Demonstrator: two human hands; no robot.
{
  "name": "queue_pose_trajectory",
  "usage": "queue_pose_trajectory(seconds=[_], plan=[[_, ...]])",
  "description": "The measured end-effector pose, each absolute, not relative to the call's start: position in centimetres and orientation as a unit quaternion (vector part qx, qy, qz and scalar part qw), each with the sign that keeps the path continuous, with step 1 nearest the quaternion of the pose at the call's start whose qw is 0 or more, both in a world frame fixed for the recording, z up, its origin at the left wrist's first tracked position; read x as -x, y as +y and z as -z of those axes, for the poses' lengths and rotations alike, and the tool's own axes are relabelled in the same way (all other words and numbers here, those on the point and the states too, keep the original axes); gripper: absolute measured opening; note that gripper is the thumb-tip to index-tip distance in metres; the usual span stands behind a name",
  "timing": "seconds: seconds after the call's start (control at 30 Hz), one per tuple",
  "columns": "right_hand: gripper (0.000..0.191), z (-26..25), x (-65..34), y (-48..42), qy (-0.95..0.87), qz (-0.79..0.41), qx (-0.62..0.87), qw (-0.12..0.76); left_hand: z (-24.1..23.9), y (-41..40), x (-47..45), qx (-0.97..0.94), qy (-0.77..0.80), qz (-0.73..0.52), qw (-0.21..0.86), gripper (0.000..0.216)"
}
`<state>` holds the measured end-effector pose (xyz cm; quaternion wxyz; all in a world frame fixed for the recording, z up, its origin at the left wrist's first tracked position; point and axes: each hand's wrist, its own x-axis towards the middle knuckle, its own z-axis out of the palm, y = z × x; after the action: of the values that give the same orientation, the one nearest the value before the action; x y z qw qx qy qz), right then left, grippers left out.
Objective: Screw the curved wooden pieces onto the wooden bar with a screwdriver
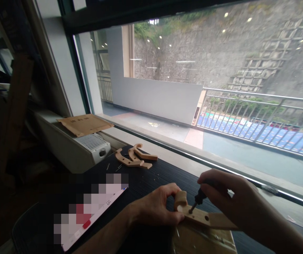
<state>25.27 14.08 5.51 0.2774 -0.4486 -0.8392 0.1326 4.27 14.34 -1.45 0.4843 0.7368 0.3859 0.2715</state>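
A curved wooden hook-like piece (199,216) lies over a larger wooden block (204,238) at the table's near edge. My left hand (164,206) pinches its curled end between thumb and fingers. Wrapped round the dark handle of a screwdriver (199,197), my right hand (227,194) holds it tilted, with the tip at a hole in the wooden piece. Another dark hole shows to the right of the tip. My right forearm hides the far end of the piece.
Several similar curved wooden pieces (130,162) lie at the table's far end, with small thin metal bits (118,168) beside them. A partly blurred white sheet or box (98,211) is at left. A brown envelope (85,124) rests on a white unit by the large window.
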Motion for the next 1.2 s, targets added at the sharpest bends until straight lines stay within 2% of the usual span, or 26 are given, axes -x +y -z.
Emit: queue_pose_trajectory(seconds=[0.33, 0.73, 0.97, 1.2], plan=[[0.019, -5.6, -25.3, 14.6, -0.837, -0.153, 0.470, 0.234, 1.2, 14.5, -4.2, -0.741, 0.387, -0.269, 0.479, 0.022], [0.017, -6.6, -25.8, 14.4, -0.827, -0.128, 0.467, 0.286, -0.8, 16.0, -5.2, -0.802, 0.389, -0.141, 0.431, 0.025], [0.019, -6.3, -25.3, 14.5, -0.817, -0.122, 0.480, 0.296, 2.0, 14.9, -5.2, -0.756, 0.401, -0.240, 0.458, 0.021], [0.016, -6.8, -24.9, 13.8, -0.848, -0.108, 0.430, 0.290, 4.7, 14.5, -5.5, -0.697, 0.383, -0.341, 0.502, 0.022]])
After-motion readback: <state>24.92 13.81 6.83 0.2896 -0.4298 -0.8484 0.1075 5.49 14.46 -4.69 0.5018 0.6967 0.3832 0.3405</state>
